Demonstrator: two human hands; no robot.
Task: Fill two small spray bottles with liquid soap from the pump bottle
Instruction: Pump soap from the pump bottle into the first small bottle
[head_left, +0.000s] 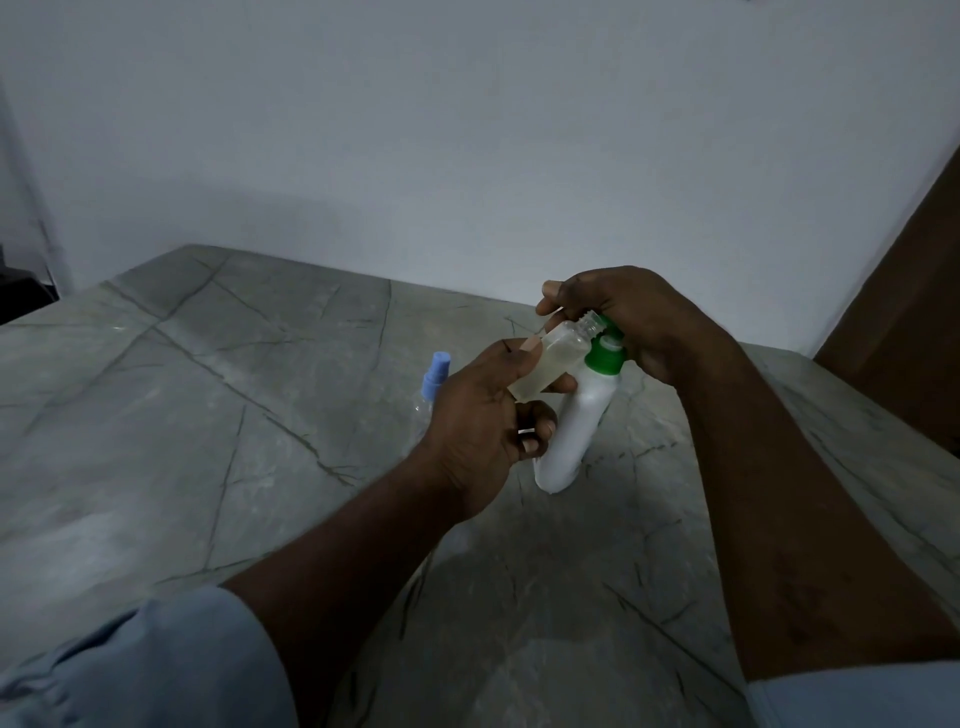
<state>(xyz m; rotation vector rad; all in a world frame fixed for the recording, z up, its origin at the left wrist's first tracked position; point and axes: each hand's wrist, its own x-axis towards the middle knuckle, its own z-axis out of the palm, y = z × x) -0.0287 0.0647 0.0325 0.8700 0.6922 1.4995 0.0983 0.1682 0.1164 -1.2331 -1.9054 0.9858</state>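
Left hand (483, 421) grips a small clear bottle (550, 364), thumb along the top side and fingers curled under it. The bottle is uncapped, tilted with its threaded neck up and to the right, and has pale yellowish liquid inside. Lower fingers of that hand are curled in; something small and pale shows between them, can't tell what. Right hand (623, 317) is closed over the top of the pump bottle (576, 431), fingers wrapped round the pump head so it's mostly hidden, thumb and forefinger poking out left just above the small bottle's neck. The neck sits right at the pump head, just above the green collar (602, 358); can't tell whether they touch. The pump bottle has a white body, leans slightly and stands on the table (208, 389). Second spray bottle (434, 379), clear with a blue cap on, stands on the table just behind the left hand and is partly hidden by it. The tabletop is grey stone-look with dark veins. Plain pale wall (467, 130) behind, brown panel (914, 312) at the right edge. Light blue sleeves (130, 670) at the bottom corners. Lighting is dim.
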